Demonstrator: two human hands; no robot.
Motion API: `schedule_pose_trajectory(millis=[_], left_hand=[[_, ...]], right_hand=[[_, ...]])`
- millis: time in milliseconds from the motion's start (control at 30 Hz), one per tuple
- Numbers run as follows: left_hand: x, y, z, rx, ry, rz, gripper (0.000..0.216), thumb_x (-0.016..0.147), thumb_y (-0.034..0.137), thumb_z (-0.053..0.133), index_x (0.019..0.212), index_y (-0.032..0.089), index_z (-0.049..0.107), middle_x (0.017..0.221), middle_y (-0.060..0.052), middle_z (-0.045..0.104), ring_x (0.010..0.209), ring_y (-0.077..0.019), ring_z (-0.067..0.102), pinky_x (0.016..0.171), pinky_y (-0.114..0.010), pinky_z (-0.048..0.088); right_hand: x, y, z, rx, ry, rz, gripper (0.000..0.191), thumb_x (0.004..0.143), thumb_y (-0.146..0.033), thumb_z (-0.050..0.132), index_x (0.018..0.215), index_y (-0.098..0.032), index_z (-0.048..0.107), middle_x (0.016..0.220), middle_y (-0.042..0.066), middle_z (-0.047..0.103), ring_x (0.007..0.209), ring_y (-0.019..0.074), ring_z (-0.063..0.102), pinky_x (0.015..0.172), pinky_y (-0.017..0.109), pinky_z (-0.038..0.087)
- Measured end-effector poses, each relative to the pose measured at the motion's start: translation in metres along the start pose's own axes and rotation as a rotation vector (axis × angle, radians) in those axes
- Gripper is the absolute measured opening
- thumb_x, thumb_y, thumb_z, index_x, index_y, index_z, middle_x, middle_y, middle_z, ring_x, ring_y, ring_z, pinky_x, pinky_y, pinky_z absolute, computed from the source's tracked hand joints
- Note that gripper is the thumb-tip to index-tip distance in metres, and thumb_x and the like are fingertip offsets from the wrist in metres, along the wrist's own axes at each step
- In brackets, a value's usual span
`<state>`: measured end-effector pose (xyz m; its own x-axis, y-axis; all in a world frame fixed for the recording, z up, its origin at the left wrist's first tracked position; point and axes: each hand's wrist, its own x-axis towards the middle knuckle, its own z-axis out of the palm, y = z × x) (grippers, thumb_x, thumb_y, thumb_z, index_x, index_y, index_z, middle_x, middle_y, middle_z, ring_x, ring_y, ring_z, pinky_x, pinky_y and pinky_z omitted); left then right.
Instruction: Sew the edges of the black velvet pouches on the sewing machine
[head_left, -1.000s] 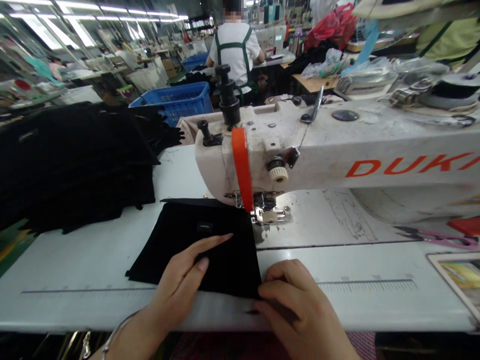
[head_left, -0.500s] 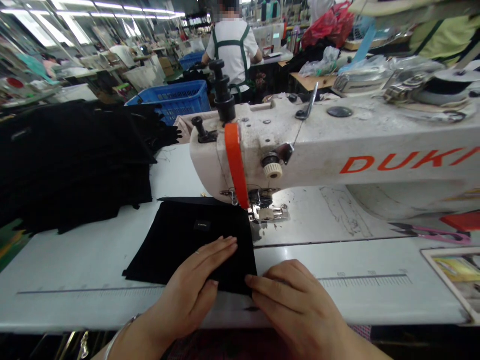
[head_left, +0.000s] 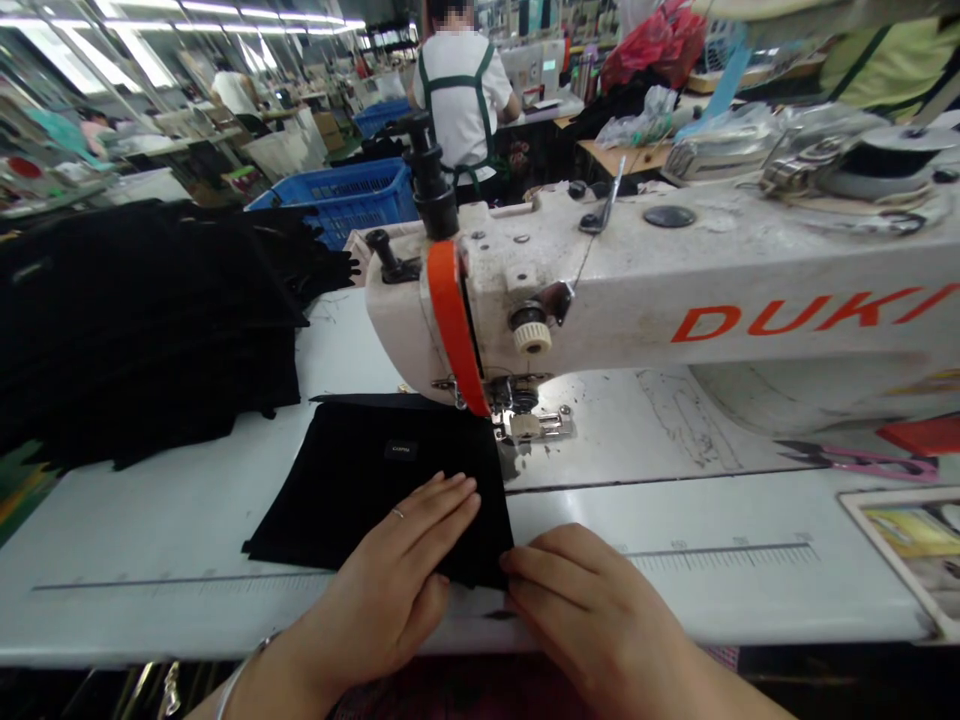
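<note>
A black fabric piece (head_left: 360, 480) with a small label (head_left: 400, 450) lies flat on the white sewing table, its far right corner beside the presser foot (head_left: 529, 424) of a white sewing machine (head_left: 675, 300). My left hand (head_left: 397, 575) rests flat on the fabric's near part, fingers together and stretched out. My right hand (head_left: 585, 610) has curled fingers whose tips touch the fabric's near right corner at the table's front.
A tall stack of black fabric (head_left: 142, 320) fills the table's left. A blue basket (head_left: 352, 200) stands behind it. Pink thread snips (head_left: 862, 460) and a printed card (head_left: 907, 545) lie at the right. A person in a white shirt (head_left: 461, 95) sits further back.
My left hand's fingers have closed together and lie flatter on the fabric. My right hand has slid left, to the fabric's near right corner. The view has shifted slightly.
</note>
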<state>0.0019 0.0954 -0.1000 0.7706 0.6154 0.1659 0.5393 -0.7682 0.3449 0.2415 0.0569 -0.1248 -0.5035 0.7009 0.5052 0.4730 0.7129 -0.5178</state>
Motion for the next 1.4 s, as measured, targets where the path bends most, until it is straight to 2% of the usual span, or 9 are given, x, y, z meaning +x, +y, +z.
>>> schedule_pose_trajectory(millis=[200,500,700,933,1033,1133,1200,1300,1400], left_hand=[[0.004,0.001,-0.001,0.044,0.009,0.006,0.068,0.081,0.002,0.035,0.148,0.012,0.031,0.152,-0.01,0.035,0.143,-0.0253,0.028,0.115,-0.049,0.034],[0.003,0.001,0.003,0.104,-0.026,0.033,0.062,0.083,0.002,0.037,0.145,0.009,0.035,0.151,-0.013,0.035,0.143,-0.0283,0.026,0.114,-0.054,0.035],[0.002,-0.001,0.005,0.14,-0.054,0.039,0.055,0.089,0.007,0.042,0.144,0.011,0.038,0.151,-0.013,0.036,0.143,-0.0299,0.026,0.114,-0.055,0.034],[0.0,0.008,-0.008,0.129,0.16,0.06,0.046,0.093,0.003,0.044,0.139,0.01,0.047,0.138,-0.013,0.049,0.13,-0.0269,0.042,0.109,-0.045,0.04],[0.001,0.018,-0.004,0.143,0.117,0.146,0.041,0.094,0.001,0.046,0.133,0.012,0.054,0.125,-0.011,0.058,0.114,-0.0238,0.051,0.098,-0.041,0.046],[0.0,0.022,0.004,0.091,0.052,0.146,0.033,0.097,0.005,0.044,0.127,0.01,0.059,0.119,-0.012,0.061,0.105,-0.0239,0.054,0.09,-0.042,0.049],[-0.003,0.022,0.008,0.05,0.108,0.119,0.032,0.097,0.006,0.046,0.126,0.011,0.06,0.118,-0.011,0.061,0.104,-0.0229,0.054,0.089,-0.041,0.05],[-0.006,0.023,0.013,0.049,0.275,0.077,0.035,0.094,0.003,0.053,0.126,0.015,0.06,0.117,-0.009,0.062,0.105,-0.0202,0.054,0.091,-0.037,0.049],[-0.007,0.024,0.017,0.059,0.243,0.065,0.035,0.094,0.003,0.053,0.125,0.016,0.061,0.117,-0.009,0.061,0.105,-0.0207,0.054,0.093,-0.038,0.049]], right_hand=[[-0.001,-0.001,-0.008,0.024,-0.038,-0.04,0.022,0.098,-0.01,0.044,0.107,-0.011,0.063,0.114,0.008,0.067,0.086,0.0187,0.06,0.077,0.033,0.052],[-0.006,-0.004,0.0,0.017,-0.068,0.058,0.017,0.098,-0.013,0.047,0.086,-0.016,0.06,0.087,0.004,0.063,0.076,0.0185,0.052,0.07,0.033,0.044],[-0.003,-0.008,-0.007,-0.035,-0.084,0.073,0.024,0.1,-0.016,0.039,0.103,-0.013,0.062,0.088,0.007,0.06,0.075,0.0208,0.048,0.067,0.034,0.042],[-0.007,-0.005,-0.001,-0.07,-0.063,-0.006,0.024,0.099,-0.012,0.04,0.104,-0.009,0.063,0.086,0.007,0.061,0.075,0.0203,0.048,0.065,0.035,0.043],[-0.011,-0.004,0.0,-0.068,-0.075,-0.019,0.022,0.099,-0.012,0.041,0.098,-0.011,0.063,0.087,0.007,0.062,0.078,0.0204,0.051,0.068,0.035,0.045],[-0.016,-0.005,0.0,-0.057,-0.079,-0.027,0.024,0.099,-0.012,0.04,0.094,-0.011,0.063,0.091,0.008,0.063,0.085,0.0214,0.054,0.073,0.036,0.047],[-0.018,-0.005,0.0,-0.048,-0.084,-0.02,0.022,0.099,-0.013,0.042,0.099,-0.011,0.063,0.092,0.008,0.063,0.087,0.0215,0.055,0.074,0.036,0.048],[-0.017,-0.005,0.0,-0.04,-0.096,-0.003,0.019,0.099,-0.013,0.044,0.104,-0.012,0.063,0.091,0.008,0.064,0.086,0.0208,0.055,0.075,0.036,0.049],[-0.015,-0.006,0.0,-0.027,-0.074,-0.001,0.02,0.098,-0.01,0.044,0.095,-0.012,0.063,0.088,0.007,0.063,0.084,0.02,0.055,0.073,0.035,0.049]])
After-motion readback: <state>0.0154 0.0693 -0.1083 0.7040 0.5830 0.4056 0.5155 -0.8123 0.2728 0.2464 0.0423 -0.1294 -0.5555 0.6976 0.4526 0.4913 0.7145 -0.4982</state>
